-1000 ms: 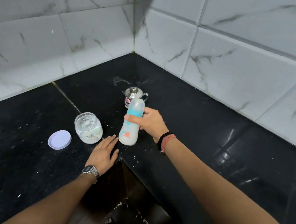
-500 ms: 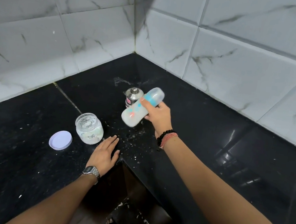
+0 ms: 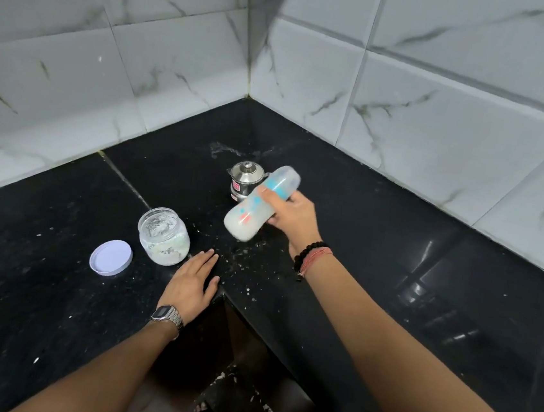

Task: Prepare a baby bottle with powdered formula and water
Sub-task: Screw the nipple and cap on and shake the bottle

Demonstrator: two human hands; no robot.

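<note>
My right hand grips the capped baby bottle around its middle and holds it tilted above the black counter, cap end up and to the right, milky white liquid in its lower end. My left hand lies flat on the counter with fingers spread, holding nothing. Left of it stands an open glass jar of white powder, and its white lid lies flat further left.
A small steel lidded pot stands just behind the bottle. White powder specks are scattered on the counter around my hands. The counter has an inner corner edge below my left hand; tiled walls close the back.
The bottle went from upright near the counter to lifted and tilted with its cap to the right. My left hand stayed flat on the counter.
</note>
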